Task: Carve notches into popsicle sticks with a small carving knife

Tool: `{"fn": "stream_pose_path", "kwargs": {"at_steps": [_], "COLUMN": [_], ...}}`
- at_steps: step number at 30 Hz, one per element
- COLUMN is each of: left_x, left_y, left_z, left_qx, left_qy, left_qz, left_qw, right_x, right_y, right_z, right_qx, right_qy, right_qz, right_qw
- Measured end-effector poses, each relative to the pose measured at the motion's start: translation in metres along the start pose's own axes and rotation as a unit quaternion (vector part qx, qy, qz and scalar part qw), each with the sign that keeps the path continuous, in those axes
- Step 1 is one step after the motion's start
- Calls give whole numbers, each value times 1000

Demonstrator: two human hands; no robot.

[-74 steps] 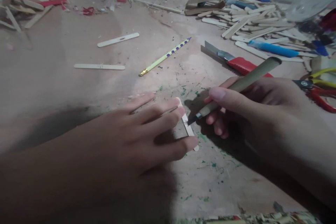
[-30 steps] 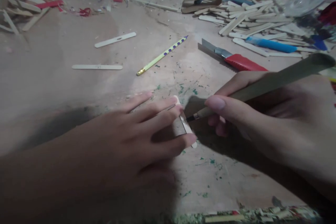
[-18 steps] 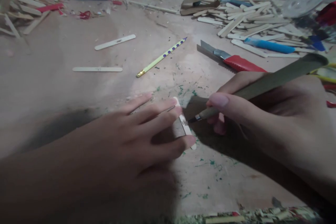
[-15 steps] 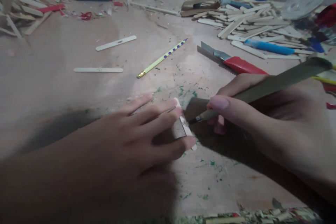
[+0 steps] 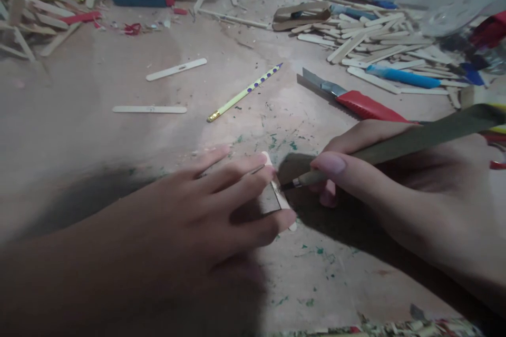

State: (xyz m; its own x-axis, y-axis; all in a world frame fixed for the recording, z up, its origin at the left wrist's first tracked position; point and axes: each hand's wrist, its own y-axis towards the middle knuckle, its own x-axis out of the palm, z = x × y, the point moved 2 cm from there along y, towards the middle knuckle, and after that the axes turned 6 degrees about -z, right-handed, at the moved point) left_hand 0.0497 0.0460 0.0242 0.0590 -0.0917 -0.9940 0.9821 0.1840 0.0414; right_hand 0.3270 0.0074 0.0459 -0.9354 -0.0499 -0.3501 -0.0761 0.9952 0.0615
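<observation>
My left hand (image 5: pixel 221 200) presses a popsicle stick (image 5: pixel 282 200) flat on the table, with fingertips and thumb along its length. Between them, a dark rough mark shows near the stick's middle. Gripped like a pen in my right hand (image 5: pixel 391 189) is a carving tool (image 5: pixel 430 134) with a thick wooden handle and a metal collar. Its dark tip touches or nearly touches the stick at that mark. The exact shape of the tip is too blurred to tell.
Two marked popsicle sticks (image 5: pixel 176 69) lie at the left behind my hand. A dotted pencil (image 5: pixel 245 92) and a red utility knife (image 5: pixel 366 106) with its blade out lie ahead. Piled sticks (image 5: pixel 379 37) stand at the back right, more scraps (image 5: pixel 43 16) at the back left.
The carving tool's tip has shifted slightly left against the stick. The whole view has dropped a little in the picture; both hands keep their hold.
</observation>
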Motion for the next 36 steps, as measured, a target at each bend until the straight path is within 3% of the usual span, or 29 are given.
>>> {"fn": "stream_pose_path", "kwargs": {"at_steps": [5, 11, 19, 24, 31, 36], "left_x": [1, -2, 0, 1, -2, 1], "left_y": [-1, 2, -3, -3, -5, -3], "left_z": [0, 1, -1, -2, -1, -5], "left_qx": [1, 1, 0, -1, 0, 6], "left_qy": [-3, -20, 2, -7, -20, -27], "left_qz": [6, 9, -1, -19, -19, -12], "left_qw": [1000, 1000, 1000, 1000, 1000, 1000], "right_x": [-4, -5, -4, -9, -10, -12], "right_y": [-1, -5, 0, 4, 6, 10], "right_z": [1, 6, 4, 3, 10, 10], "right_qx": [18, -28, 20, -7, 0, 23], "right_qy": [18, -8, 33, 11, 29, 70], "right_qz": [-29, 24, -37, -21, -64, -32], "right_qw": [999, 999, 999, 1000, 998, 997]}}
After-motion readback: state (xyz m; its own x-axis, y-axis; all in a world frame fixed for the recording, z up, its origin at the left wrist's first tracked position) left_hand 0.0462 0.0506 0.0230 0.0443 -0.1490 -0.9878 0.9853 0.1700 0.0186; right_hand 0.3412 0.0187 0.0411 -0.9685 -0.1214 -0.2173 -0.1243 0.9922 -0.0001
